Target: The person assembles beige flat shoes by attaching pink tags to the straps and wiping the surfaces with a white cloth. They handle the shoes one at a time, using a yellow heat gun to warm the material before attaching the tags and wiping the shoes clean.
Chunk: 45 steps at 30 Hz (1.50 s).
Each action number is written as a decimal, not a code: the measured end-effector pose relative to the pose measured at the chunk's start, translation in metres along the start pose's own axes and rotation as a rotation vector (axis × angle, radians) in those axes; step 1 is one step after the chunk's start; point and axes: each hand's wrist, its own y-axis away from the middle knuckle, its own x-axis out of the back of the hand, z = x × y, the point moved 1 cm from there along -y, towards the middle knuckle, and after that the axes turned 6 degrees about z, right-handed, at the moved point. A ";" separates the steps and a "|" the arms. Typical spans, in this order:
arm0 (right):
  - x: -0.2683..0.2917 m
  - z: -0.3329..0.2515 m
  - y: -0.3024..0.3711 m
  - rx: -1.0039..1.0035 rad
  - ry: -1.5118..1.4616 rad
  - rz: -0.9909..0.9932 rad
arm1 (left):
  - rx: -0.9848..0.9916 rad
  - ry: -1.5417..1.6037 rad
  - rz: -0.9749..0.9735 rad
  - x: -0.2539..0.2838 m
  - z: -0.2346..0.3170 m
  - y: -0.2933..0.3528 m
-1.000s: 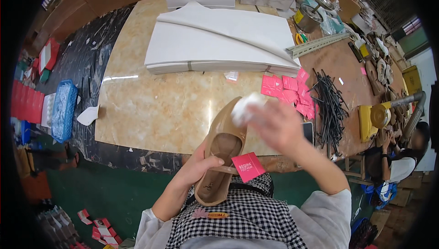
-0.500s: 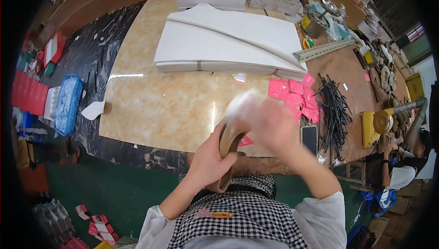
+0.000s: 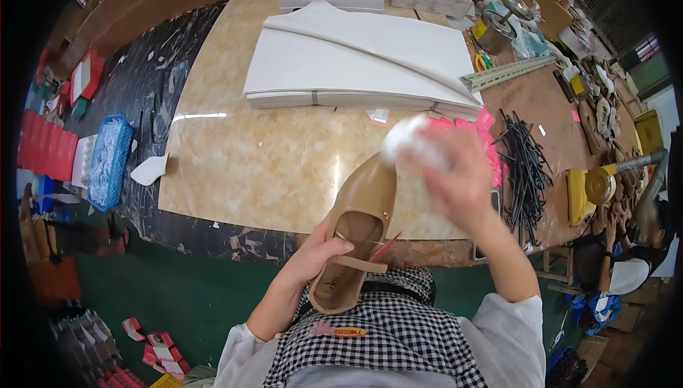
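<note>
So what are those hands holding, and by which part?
Left hand: a tan shoe, by its side at mid-length. Right hand: a white wad, exact grip blurred.

The left hand (image 3: 316,254) is curled in a grip, its thumb (image 3: 337,248) laid across toward the right, the left forearm (image 3: 276,302) slanting inward. The right hand (image 3: 455,171), blurred, is held farther out, fingers bunched and directed leftward, the right forearm (image 3: 511,253) angled up and left.
</note>
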 end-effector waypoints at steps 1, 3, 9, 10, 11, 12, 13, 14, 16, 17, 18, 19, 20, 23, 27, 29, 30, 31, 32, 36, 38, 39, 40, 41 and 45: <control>0.005 -0.013 0.001 0.089 -0.034 -0.048 | -0.010 0.037 -0.020 -0.003 0.001 -0.001; 0.009 -0.034 0.010 0.253 -0.107 -0.151 | -0.013 0.113 -0.055 -0.007 -0.002 -0.003; 0.011 0.024 -0.004 -0.002 0.099 -0.055 | 0.272 0.543 0.103 -0.007 -0.002 0.010; 0.010 0.008 -0.006 0.012 -0.007 -0.015 | 0.235 0.593 0.087 -0.006 -0.005 0.009; 0.013 -0.008 -0.007 0.075 -0.069 -0.028 | 0.204 0.640 0.067 -0.003 -0.013 0.003; 0.016 -0.023 -0.008 0.139 -0.131 -0.045 | 0.172 0.686 0.047 0.001 -0.018 -0.002; 0.017 -0.014 -0.008 0.090 -0.033 -0.086 | 0.208 0.769 -0.086 0.004 -0.020 -0.010; 0.014 0.000 -0.010 0.042 0.044 -0.122 | 0.236 0.853 -0.200 0.009 -0.019 -0.011; 0.012 0.023 -0.009 -0.068 0.129 -0.124 | 0.237 0.893 -0.239 0.011 -0.018 -0.011; 0.011 0.022 -0.005 -0.050 0.085 -0.090 | 0.211 0.850 -0.163 0.008 -0.019 -0.011; 0.013 0.014 -0.003 -0.032 0.039 -0.056 | 0.184 0.807 -0.086 0.008 -0.021 -0.011; 0.013 0.003 0.000 -0.018 -0.012 -0.025 | 0.165 0.784 -0.055 0.010 -0.025 -0.012; 0.010 -0.009 0.009 0.049 -0.034 -0.042 | 0.153 0.753 -0.037 0.012 -0.028 -0.017; 0.016 -0.038 0.023 0.095 -0.190 -0.181 | 0.148 0.658 -0.032 0.013 -0.021 -0.019; 0.001 0.043 0.024 -0.059 0.265 -0.220 | 0.270 0.280 0.064 -0.002 -0.003 -0.010; 0.004 0.053 0.019 -0.168 0.135 -0.137 | 0.175 0.180 0.033 -0.012 0.000 -0.014; 0.004 0.056 0.017 -0.223 0.068 -0.096 | 0.168 0.161 0.018 -0.010 -0.001 -0.019; 0.005 0.047 0.017 -0.193 -0.014 -0.129 | 0.159 0.137 -0.001 -0.011 0.001 -0.024; 0.003 0.028 0.020 -0.170 -0.080 -0.168 | 0.135 0.106 -0.006 -0.012 -0.001 -0.035; -0.011 0.067 0.023 -0.090 0.112 -0.333 | 0.165 0.121 0.047 -0.018 -0.003 -0.060; -0.013 0.117 0.013 -0.204 0.057 -0.241 | 0.163 0.204 0.053 0.003 -0.027 -0.071; -0.018 0.145 0.007 -0.261 0.009 -0.193 | 0.130 0.178 0.141 0.003 -0.029 -0.076; -0.021 0.177 -0.003 -0.259 0.118 -0.135 | 0.099 0.154 0.231 0.003 -0.031 -0.082; -0.022 0.216 -0.014 -0.261 0.228 -0.075 | 0.070 0.129 0.319 0.002 -0.032 -0.090; -0.018 0.389 -0.066 -0.399 0.496 0.265 | -0.126 -0.192 0.421 0.005 -0.040 -0.119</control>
